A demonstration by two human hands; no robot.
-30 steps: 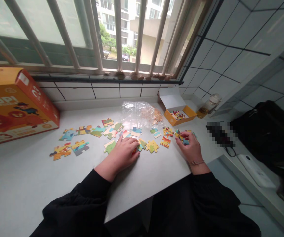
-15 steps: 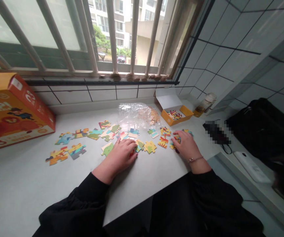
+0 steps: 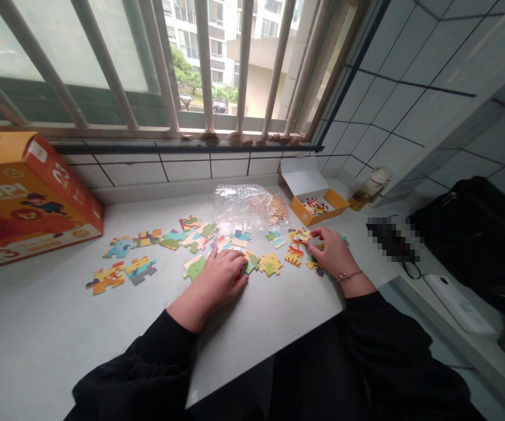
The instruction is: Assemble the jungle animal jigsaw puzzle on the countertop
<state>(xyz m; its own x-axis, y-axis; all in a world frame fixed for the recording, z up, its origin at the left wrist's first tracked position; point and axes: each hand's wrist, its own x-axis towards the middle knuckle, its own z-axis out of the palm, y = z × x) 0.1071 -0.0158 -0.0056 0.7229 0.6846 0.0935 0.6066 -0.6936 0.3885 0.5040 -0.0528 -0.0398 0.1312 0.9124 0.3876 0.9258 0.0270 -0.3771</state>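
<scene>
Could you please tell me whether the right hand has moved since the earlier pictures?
Yes: judged against the small open box, the right hand has shifted slightly left and forward, toward a puzzle piece.

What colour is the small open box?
The open box is yellow-orange outside; its raised lid shows white, in the head view.

A white counter [image 3: 50, 339] bears puzzle pieces [image 3: 270, 264], a clear bag [image 3: 241, 204], a carton [image 3: 28, 204] and an open box [image 3: 299, 210].
</scene>
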